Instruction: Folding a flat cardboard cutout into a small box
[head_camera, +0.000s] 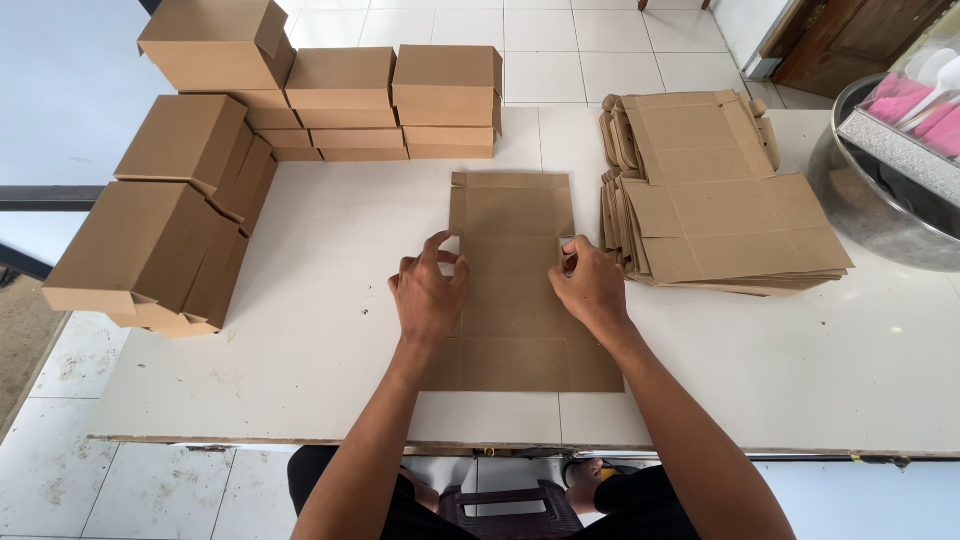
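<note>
A flat brown cardboard box blank (512, 215) lies on the white table (800, 370) in front of me. My left hand (428, 297) rests on its left side, thumb and fingers pinching the small left flap. On the right side, my right hand (590, 285) pinches the small right flap in the same way. Both flaps are slightly lifted off the sheet.
A stack of flat cardboard blanks (715, 200) lies just right of the sheet. Folded brown boxes (345, 100) are piled along the table's back and more (160, 240) at the left edge. A round metal bowl (880, 205) stands at the far right.
</note>
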